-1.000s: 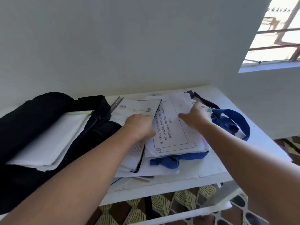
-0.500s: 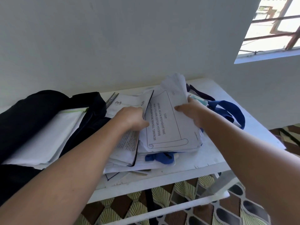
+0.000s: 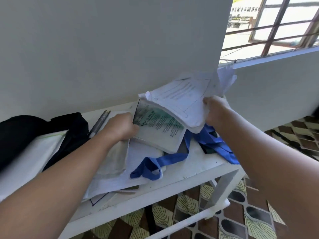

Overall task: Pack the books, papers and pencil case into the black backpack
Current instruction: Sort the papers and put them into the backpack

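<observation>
While a sheaf of papers (image 3: 183, 102) is gripped by the right hand (image 3: 215, 111) and lifted above the table's (image 3: 207, 163) back edge, a green book (image 3: 160, 133) beneath is held at its left edge by the curled fingers of the left hand (image 3: 120, 126). At the table's left end the backpack (image 3: 20, 128) is lying open, with white papers (image 3: 34, 152) inside. A blue strap (image 3: 155, 163) is lying near the front edge.

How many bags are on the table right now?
2: the black backpack at the left end with papers on it, and a blue bag under the lifted papers. More could be hidden.
</observation>
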Available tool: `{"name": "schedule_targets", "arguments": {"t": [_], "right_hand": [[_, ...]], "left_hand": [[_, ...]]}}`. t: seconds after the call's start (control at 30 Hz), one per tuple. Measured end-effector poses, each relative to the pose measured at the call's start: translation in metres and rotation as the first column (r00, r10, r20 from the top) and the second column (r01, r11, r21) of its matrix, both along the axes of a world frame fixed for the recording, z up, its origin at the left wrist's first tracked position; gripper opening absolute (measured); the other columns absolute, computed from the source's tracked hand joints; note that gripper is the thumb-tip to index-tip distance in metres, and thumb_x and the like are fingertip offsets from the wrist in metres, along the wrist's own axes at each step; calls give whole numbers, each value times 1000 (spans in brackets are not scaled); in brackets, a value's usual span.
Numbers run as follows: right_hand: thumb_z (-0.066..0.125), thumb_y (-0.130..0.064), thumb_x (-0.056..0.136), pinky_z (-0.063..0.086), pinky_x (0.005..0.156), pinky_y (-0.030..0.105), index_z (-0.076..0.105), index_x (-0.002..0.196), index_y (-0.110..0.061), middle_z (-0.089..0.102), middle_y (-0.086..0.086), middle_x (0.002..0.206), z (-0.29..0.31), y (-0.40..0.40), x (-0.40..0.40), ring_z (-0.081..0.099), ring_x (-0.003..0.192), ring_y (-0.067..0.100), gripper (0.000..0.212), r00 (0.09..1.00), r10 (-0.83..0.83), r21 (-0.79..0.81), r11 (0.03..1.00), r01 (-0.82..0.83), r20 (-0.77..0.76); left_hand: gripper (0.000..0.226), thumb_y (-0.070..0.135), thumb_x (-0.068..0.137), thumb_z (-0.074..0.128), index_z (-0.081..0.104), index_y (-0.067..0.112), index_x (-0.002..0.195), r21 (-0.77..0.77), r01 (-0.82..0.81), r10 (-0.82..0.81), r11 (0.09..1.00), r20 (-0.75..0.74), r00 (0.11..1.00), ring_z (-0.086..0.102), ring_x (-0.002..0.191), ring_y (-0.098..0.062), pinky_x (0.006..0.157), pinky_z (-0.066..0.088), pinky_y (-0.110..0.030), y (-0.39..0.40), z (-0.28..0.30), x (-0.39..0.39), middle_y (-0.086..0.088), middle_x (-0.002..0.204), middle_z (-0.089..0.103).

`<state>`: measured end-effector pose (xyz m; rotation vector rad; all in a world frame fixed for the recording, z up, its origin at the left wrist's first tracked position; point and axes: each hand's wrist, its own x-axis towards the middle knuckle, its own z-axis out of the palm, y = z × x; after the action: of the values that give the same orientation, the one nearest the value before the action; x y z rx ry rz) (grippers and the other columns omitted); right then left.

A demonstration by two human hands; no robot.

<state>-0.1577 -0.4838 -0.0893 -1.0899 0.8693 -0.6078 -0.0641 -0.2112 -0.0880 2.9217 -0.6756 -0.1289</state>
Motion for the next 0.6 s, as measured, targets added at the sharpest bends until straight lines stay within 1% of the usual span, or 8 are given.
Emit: {"name": "schedule_targets", "arguments": {"t": [0.07, 0.13, 0.23, 0.3, 0.37, 0.47, 0.53, 0.6], "right_hand": [[57, -2, 92, 55, 100, 51, 53, 117, -35, 67, 1, 119, -4, 1, -2, 67, 108, 31, 41, 997, 0, 73, 997, -6, 72], [61, -4, 89, 56, 99, 54, 55, 125, -34, 69, 2, 120, -7, 6, -1, 69, 107, 32, 47, 994, 25, 88, 995, -35, 106], [62, -1, 90, 56, 97, 60, 58, 121, -31, 71, 7, 119, -5, 18, 4, 70, 106, 36, 44, 984, 81, 110, 989, -99, 161], [61, 0, 95, 56, 96, 59, 57, 121, -31, 71, 7, 119, -5, 26, 9, 70, 106, 34, 40, 975, 148, 93, 982, -164, 166], [63, -2, 97, 56, 97, 58, 57, 123, -30, 72, 7, 118, -10, 34, 12, 70, 107, 34, 39, 962, 225, 72, 968, -238, 158], [63, -1, 98, 55, 99, 59, 56, 127, -26, 70, 9, 120, -22, 45, 13, 68, 109, 35, 39, 949, 302, 41, 951, -307, 94], [62, -1, 97, 55, 98, 58, 56, 130, -24, 70, 9, 120, -28, 50, 11, 67, 109, 35, 40, 937, 347, -3, 938, -347, 22], [62, -3, 95, 55, 98, 58, 57, 126, -23, 69, 9, 118, -31, 53, 9, 67, 108, 35, 38, 911, 404, -90, 907, -411, -87]], "left_hand": [[27, 26, 93, 58, 46, 12, 73, -187, -32, 8, 982, -128, 992, 64, 69, -25, 55, 47, -33, -19, 1, -5, -7, 74, 58], [21, 21, 94, 58, 53, 8, 79, -390, -119, -10, 913, -314, 949, 72, 70, -30, 71, 62, -45, -35, -2, -10, -14, 80, 67], [18, 17, 95, 53, 62, 3, 100, -563, -256, -26, 786, -444, 896, 76, 81, -30, 80, 63, -49, -42, -10, -11, -19, 100, 74], [21, 22, 99, 54, 67, 13, 113, -673, -324, -75, 665, -493, 867, 75, 88, -26, 74, 65, -40, -29, -9, -8, -11, 104, 76], [21, 29, 101, 57, 69, 16, 113, -749, -403, -100, 526, -525, 845, 74, 89, -25, 66, 59, -31, -5, -3, 2, -6, 103, 76], [21, 26, 100, 58, 66, 12, 87, -753, -556, 44, 352, -580, 814, 66, 59, -17, 54, 47, -23, 43, 14, 23, -7, 74, 68], [23, 27, 100, 59, 60, 14, 81, -743, -583, 91, 329, -590, 802, 58, 37, -9, 43, 43, -18, 68, 30, 27, -3, 56, 63], [24, 28, 100, 58, 58, 15, 79, -739, -583, 125, 337, -578, 806, 56, 34, -8, 38, 41, -14, 84, 43, 29, 1, 50, 63]]}}
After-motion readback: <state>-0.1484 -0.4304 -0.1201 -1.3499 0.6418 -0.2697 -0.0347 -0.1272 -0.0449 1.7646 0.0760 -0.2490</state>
